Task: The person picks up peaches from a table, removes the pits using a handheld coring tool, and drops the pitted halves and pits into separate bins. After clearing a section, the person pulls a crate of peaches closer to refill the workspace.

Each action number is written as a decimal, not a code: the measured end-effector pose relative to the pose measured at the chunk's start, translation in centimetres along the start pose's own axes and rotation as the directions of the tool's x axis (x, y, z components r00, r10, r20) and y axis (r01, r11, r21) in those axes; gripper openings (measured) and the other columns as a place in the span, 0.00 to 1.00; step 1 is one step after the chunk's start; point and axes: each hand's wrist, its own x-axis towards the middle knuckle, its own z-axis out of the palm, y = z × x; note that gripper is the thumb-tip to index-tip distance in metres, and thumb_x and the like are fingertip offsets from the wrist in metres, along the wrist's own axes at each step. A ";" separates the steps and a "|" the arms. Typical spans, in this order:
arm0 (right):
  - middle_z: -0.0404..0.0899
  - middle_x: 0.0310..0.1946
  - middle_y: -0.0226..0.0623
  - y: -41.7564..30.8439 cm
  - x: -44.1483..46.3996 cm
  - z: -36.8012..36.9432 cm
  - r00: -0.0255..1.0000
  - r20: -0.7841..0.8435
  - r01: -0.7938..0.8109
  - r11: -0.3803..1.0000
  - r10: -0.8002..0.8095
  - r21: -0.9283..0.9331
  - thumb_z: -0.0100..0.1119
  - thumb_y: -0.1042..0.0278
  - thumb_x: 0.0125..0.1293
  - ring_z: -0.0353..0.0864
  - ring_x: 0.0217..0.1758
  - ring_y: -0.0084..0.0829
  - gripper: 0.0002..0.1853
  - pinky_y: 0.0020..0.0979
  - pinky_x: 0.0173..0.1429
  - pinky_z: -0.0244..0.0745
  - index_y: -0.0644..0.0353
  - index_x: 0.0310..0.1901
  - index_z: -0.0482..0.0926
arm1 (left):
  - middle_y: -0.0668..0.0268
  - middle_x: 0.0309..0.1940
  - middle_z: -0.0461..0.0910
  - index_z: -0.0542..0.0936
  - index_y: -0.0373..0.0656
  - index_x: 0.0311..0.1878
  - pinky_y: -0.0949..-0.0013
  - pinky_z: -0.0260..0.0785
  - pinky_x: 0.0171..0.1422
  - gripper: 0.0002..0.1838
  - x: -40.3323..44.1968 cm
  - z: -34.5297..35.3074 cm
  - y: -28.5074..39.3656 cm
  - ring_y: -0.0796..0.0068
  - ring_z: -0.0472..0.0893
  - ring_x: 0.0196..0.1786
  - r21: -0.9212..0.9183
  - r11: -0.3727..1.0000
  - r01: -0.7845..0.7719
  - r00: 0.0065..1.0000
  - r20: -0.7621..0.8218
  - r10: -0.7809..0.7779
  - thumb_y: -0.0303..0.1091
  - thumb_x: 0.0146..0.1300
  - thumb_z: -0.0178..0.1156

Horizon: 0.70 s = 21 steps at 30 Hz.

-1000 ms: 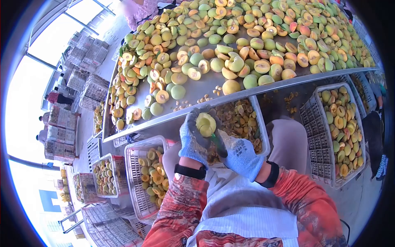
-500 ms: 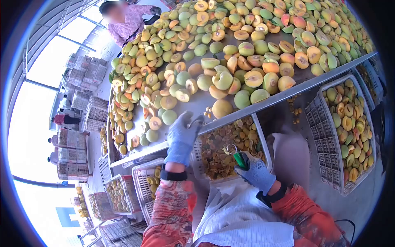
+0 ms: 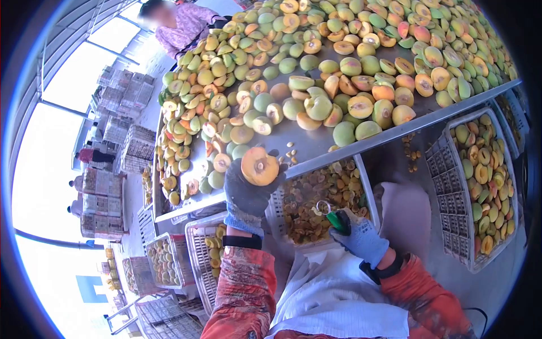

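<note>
Mid-frame, the left hand (image 3: 246, 194), empty moments ago, now cups a peach half (image 3: 260, 166), pit apparently in; the right hand (image 3: 360, 236) clenches a green-handled ring tool (image 3: 339, 222).

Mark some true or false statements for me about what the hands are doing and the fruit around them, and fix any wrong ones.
1. The left hand holds a cut fruit with its cut face showing. True.
2. The right hand holds a green-handled tool. True.
3. Both hands are bare. False: both are gloved.
4. Every fruit in view is whole. False: many halves lie on the metal table.
5. The large crate at the person's right contains fruit. True.
</note>
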 end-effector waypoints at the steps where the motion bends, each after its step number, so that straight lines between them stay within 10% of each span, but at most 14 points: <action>1: 0.80 0.33 0.45 -0.1 0.0 0.5 0.977 -0.123 0.173 0.985 -0.173 -0.010 0.62 0.60 0.56 0.81 0.35 0.45 0.22 0.38 0.36 0.75 0.60 0.50 0.72 | 0.49 0.54 0.71 0.66 0.38 0.58 0.45 0.72 0.53 0.27 -1.5 -0.5 0.3 0.42 0.75 0.50 -0.575 0.793 0.203 0.974 0.036 -0.223 0.50 0.65 0.48; 2: 0.80 0.33 0.45 -1.2 -0.3 0.5 0.977 -0.105 0.187 0.982 -0.188 -0.015 0.62 0.60 0.56 0.81 0.35 0.45 0.22 0.38 0.36 0.75 0.60 0.50 0.72 | 0.50 0.55 0.70 0.65 0.39 0.59 0.45 0.72 0.53 0.28 -2.9 -0.8 0.5 0.40 0.75 0.49 -0.921 0.254 0.295 0.913 0.194 -0.358 0.51 0.65 0.48; 6: 0.81 0.34 0.43 -5.4 -1.0 0.5 0.888 -0.238 0.365 0.918 -0.393 -0.152 0.64 0.61 0.56 0.82 0.33 0.42 0.22 0.35 0.35 0.76 0.61 0.50 0.74 | 0.53 0.49 0.75 0.67 0.41 0.60 0.48 0.74 0.50 0.27 -7.5 0.1 0.4 0.51 0.77 0.49 -0.922 0.218 0.320 0.885 0.209 -0.416 0.50 0.63 0.51; 7: 0.81 0.33 0.44 -6.3 -1.4 0.6 0.872 -0.210 0.392 0.888 -0.441 -0.240 0.64 0.60 0.56 0.81 0.32 0.42 0.22 0.35 0.34 0.76 0.61 0.50 0.74 | 0.55 0.46 0.76 0.69 0.39 0.57 0.53 0.74 0.50 0.26 -8.5 0.9 0.6 0.57 0.78 0.48 -0.854 0.403 0.330 0.873 0.114 -0.474 0.47 0.63 0.53; 12: 0.76 0.23 0.41 -7.6 -2.7 1.3 0.836 -0.092 0.415 0.734 -0.541 -0.537 0.61 0.52 0.56 0.78 0.22 0.39 0.25 0.36 0.26 0.72 0.61 0.50 0.73 | 0.60 0.43 0.77 0.72 0.34 0.54 0.66 0.75 0.47 0.22 -10.8 2.7 2.5 0.67 0.79 0.43 -0.864 0.397 0.310 0.912 0.153 -0.380 0.40 0.63 0.55; 21: 0.78 0.26 0.47 -9.9 -5.6 1.8 0.961 0.044 0.267 0.885 -0.271 -0.382 0.58 0.53 0.60 0.80 0.25 0.42 0.22 0.38 0.29 0.73 0.63 0.48 0.72 | 0.61 0.46 0.78 0.76 0.33 0.49 0.73 0.69 0.52 0.14 -13.4 3.9 3.4 0.76 0.76 0.47 -0.572 0.819 0.053 0.951 -0.221 -0.216 0.32 0.64 0.54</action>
